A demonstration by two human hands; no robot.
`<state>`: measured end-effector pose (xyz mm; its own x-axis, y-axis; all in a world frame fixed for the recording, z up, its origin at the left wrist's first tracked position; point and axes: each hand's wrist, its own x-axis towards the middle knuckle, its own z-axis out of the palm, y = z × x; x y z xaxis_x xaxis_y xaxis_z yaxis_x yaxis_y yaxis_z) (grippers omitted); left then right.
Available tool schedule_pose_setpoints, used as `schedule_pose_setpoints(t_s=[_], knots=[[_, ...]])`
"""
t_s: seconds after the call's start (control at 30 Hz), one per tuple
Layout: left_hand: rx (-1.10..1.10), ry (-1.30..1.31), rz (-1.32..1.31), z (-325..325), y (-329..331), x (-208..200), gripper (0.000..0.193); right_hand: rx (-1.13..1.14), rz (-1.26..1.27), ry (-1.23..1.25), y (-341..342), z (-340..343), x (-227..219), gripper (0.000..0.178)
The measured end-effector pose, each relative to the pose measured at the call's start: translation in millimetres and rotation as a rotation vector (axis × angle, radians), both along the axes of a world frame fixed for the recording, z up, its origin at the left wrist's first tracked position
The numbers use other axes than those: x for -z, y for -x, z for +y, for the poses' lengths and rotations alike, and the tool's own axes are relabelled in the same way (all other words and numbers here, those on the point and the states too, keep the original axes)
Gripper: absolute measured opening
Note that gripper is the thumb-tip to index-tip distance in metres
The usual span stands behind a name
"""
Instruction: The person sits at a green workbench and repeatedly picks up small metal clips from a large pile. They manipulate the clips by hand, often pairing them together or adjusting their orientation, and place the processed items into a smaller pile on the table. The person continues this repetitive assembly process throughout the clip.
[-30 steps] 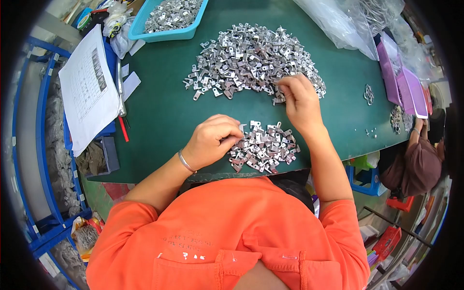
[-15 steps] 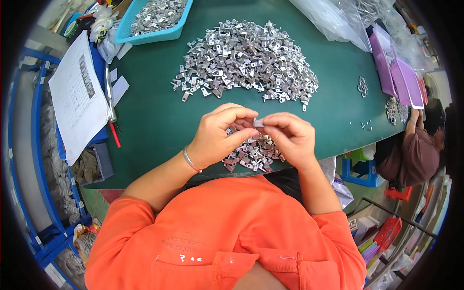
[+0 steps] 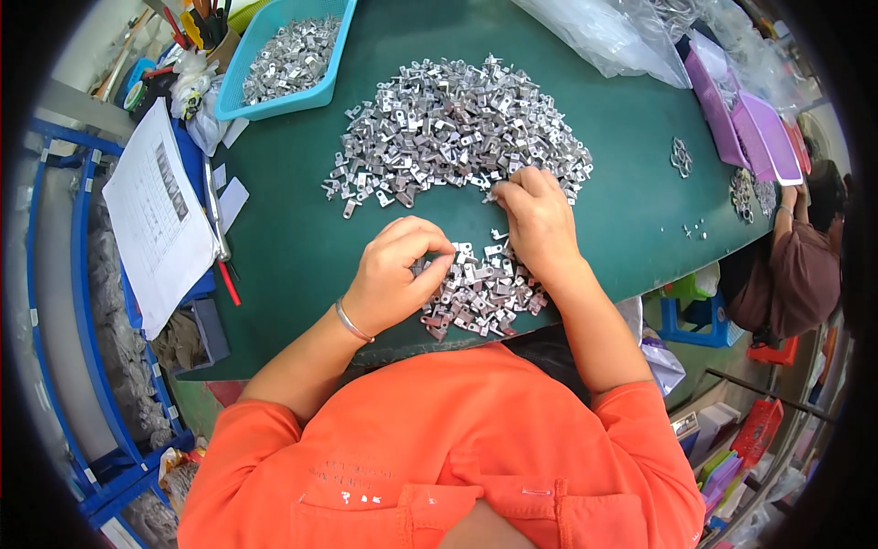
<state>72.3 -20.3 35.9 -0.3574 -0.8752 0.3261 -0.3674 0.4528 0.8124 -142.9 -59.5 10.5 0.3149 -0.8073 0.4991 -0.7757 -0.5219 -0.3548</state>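
Observation:
A large heap of small bent metal brackets (image 3: 457, 123) lies on the green table (image 3: 283, 274). Nearer to me, a smaller pile of the same brackets (image 3: 485, 297) spreads close to the table's front edge. My right hand (image 3: 540, 224) reaches to the near rim of the large heap, its thumb and fingers pinched on a small metal bracket partly covered by the fingertips. At the left side of the smaller pile, my left hand (image 3: 393, 274) has thumb and forefinger drawn together; whatever is between them is hidden.
A blue basket (image 3: 325, 91) of brackets stands far left, beside papers (image 3: 155, 220) and a red pen (image 3: 229, 284). Clear plastic bags (image 3: 613, 37) and purple bins (image 3: 764, 137) are at the right. Metal rings (image 3: 681, 157) lie near them. Another person (image 3: 796, 265) sits far right.
My hands, together on one small metal bracket before, are now apart. The right has gone up to the large heap; the left is lower, beside the smaller pile. The whole view has shifted slightly.

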Motion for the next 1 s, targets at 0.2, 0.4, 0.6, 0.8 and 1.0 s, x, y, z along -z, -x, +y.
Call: schedule_pose_setpoints(t_s=[0.2, 0.4, 0.6, 0.8, 1.0], knots=[[0.018, 0.011, -0.083, -20.7, 12.9, 2.7, 0.01, 0.055, -0.424, -0.27, 9.9, 12.1, -3.2, 0.01], [0.074, -0.146, -0.041, -28.7, 43.9, 0.2, 0.038, 0.136, -1.265, -1.115, 29.2, 28.4, -21.1, 0.014], [0.236, -0.244, 0.049, -24.6, 34.0, -8.7, 0.017, 0.027, -0.762, -0.699, 28.7, 36.4, -14.3, 0.007], [0.366, 0.008, -0.141, -22.4, 17.1, -8.8, 0.015, 0.128, -0.13, -0.002, 9.3, 6.8, 6.6, 0.018], [0.038, 0.097, -0.212, -42.4, 30.6, 4.8, 0.018, 0.075, -0.213, -0.008, 12.6, 8.7, 4.9, 0.01]])
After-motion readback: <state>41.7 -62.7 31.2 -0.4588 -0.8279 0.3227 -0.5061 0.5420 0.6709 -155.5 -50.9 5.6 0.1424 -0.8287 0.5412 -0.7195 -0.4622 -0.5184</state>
